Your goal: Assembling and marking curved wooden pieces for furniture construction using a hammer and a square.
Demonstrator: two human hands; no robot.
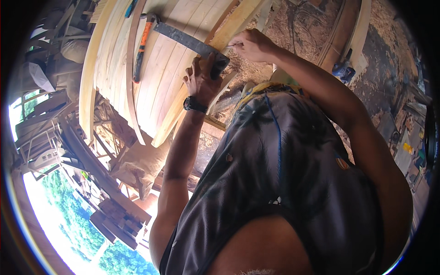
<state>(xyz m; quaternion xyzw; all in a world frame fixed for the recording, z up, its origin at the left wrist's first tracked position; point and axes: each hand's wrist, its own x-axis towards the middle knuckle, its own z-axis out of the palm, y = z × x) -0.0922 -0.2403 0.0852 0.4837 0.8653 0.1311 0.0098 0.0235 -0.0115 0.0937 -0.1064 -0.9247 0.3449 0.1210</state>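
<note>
My left hand (pixel 201 81) is closed on the dark stock of a try square (pixel 183 39), whose grey metal blade lies across pale wooden planks (pixel 162 68). The thumb and fingers press the stock against the edge of the nearest board. Just to the right, my right hand (pixel 253 45) pinches a thin, pencil-like stick (pixel 231 46), its tip close to the board's edge beside the square. Most of that stick is hidden in the fingers. A hammer (pixel 142 46) with an orange and black handle rests on the planks left of the square.
A curved wooden strip (pixel 131 87) lies over the planks. Wood shavings (pixel 302 32) cover the ground to the right, where a blue power tool (pixel 343 69) sits by long boards. At the left are stacked timber and a tan sack (pixel 142 165).
</note>
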